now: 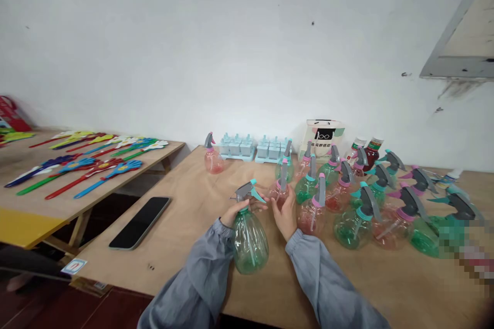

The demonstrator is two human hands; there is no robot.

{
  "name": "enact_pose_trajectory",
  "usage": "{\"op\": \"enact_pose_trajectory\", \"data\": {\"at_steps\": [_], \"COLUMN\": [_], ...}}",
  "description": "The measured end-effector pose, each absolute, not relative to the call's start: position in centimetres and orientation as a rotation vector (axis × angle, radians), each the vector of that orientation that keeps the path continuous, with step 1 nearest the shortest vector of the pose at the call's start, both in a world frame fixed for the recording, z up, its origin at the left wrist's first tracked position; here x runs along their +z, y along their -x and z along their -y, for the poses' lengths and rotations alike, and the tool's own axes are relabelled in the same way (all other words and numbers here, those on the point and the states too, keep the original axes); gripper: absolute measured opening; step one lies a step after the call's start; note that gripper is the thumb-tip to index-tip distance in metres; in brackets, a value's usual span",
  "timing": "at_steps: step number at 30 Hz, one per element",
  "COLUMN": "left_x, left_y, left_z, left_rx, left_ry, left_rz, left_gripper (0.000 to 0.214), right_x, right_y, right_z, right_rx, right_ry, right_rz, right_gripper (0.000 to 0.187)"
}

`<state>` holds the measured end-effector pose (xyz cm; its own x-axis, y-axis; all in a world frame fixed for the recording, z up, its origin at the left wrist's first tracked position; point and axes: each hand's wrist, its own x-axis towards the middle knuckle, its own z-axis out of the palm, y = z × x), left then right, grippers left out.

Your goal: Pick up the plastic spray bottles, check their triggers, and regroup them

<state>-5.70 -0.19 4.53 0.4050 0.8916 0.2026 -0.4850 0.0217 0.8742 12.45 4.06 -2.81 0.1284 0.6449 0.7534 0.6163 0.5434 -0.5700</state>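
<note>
Head view: your left hand (231, 214) clasps a green spray bottle (250, 244).
Your right hand (284, 214) curls, its hold unclear; a pale bag (324, 140) bears small Chinese characters.

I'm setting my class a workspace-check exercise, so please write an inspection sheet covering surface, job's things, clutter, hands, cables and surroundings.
Surface: wooden table, with small dark marks near the front edge.
Job's things: green spray bottle in hand; other spray bottles, green and pink, mostly grouped on the right.
Clutter: phone at the left; blue moulds and a printed bag at the back.
Hands: left hand grips the green bottle's neck; right hand is at a pink bottle, contact unclear.
Cables: nothing seen.
Surroundings: white wall behind; second table holding hand-shaped clappers.
</note>
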Motion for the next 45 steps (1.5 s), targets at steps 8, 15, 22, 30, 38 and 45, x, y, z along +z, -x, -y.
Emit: {"op": "enact_pose_trajectory", "data": {"at_steps": [8,15,22,30,38,45], "left_x": [6.0,7.4,8.2,8.2,7.6,7.2], "left_y": [4.8,4.1,2.9,2.3,2.0,2.3], "left_z": [0.6,1.6,2.1,2.4,2.4,2.3], "left_rx": [1.101,1.037,1.049,1.058,1.111,1.107], "left_ry": [-1.111,-1.003,-1.024,-1.02,-0.997,-1.01], "left_rz": [-0.482,-0.522,-0.591,-0.639,-0.656,-0.689], "left_gripper": [0.044,0.033,0.016,0.024,0.032,0.019], "right_x": [-2.4,-2.1,-2.5,-2.5,-2.1,-2.2], "right_y": [-13.5,-13.7,-13.7,-13.6,-13.7,-13.7], "right_z": [0.2,1.3,1.1,1.1,1.2,1.1], "right_rx": [0.062,0.021,-0.007,0.01,0.07,0.079], "right_ry": [1.112,1.137,1.175,1.178,1.131,1.121], "right_rz": [1.562,1.662,1.656,1.636,1.635,1.631], "right_gripper": [0.065,0.066,0.069,0.067,0.064,0.062]}}
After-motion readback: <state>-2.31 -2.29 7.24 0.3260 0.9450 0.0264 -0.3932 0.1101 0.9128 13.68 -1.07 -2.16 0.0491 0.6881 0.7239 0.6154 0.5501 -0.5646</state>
